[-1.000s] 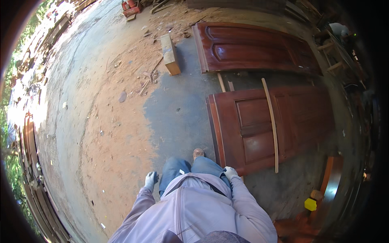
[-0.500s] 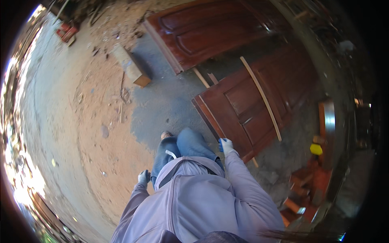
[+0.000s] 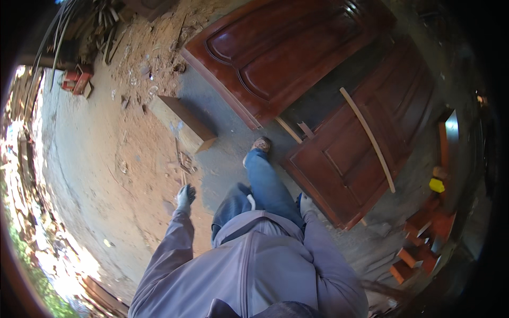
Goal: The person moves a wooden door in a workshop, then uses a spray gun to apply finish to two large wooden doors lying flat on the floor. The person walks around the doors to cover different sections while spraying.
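My left hand, in a pale glove with darker fingers, hangs out to the left above the bare ground. Its fingers are loosely apart and I see nothing in them. My right hand, in a white and blue glove, is beside my right thigh, nearest the close edge of a reddish-brown panelled door. The fingers of that hand are mostly hidden. A thin wooden strip lies across this door. Beyond it lies a second, glossier panelled door, raised off the floor.
A pale wooden block stands on the ground ahead, left of the doors. A red tool or machine sits far left, near stacked timber. To the right are reddish-brown wood offcuts and a small yellow object.
I have stepped forward, one foot now ahead near the doors. My left hand has swung forward; my right hand has moved from beside the near door's edge back to my thigh.
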The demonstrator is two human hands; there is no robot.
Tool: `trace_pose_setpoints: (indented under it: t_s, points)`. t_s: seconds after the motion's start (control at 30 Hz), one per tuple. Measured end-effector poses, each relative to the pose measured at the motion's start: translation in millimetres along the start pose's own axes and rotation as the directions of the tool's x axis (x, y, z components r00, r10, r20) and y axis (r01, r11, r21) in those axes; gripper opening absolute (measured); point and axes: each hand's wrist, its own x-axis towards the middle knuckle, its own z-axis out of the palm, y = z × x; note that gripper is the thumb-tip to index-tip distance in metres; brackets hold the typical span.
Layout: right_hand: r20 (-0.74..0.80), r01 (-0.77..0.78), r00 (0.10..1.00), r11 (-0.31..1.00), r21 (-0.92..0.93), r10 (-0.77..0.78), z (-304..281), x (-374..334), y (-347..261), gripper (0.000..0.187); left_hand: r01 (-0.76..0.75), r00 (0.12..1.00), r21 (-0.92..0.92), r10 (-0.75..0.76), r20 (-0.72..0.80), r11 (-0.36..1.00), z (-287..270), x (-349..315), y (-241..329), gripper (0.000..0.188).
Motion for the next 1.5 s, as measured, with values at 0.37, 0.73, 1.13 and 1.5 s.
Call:
trace_pose_setpoints:
  t_s: [0.37, 0.73, 1.13, 1.5]
  points:
    - [-0.040, 0.197, 0.974, 0.753, 0.628, -0.222, 174, 129, -194, 0.045, 0.009, 0.845, 0.126, -0.075, 0.530, 0.992, 313, 153, 190, 0.019]
    - [0.143, -0.236, 0.971, 0.644, 0.728, 0.194, 248, 240, -300, 0.051, 0.292, 0.869, 0.339, -0.396, 0.297, 0.894, 433, 388, 184, 0.037]
    - [-0.080, -0.137, 0.964, 0.731, 0.668, 0.253, 255, 361, -287, 0.048, 0.281, 0.952, -0.081, -0.268, 0.147, 0.956, 503, 454, 164, 0.082]
    - [-0.126, -0.128, 0.954, 0.751, 0.648, 0.272, 272, 370, -231, 0.047, -0.140, 0.916, 0.061, -0.105, 0.387, -0.988, 509, 459, 145, 0.041]
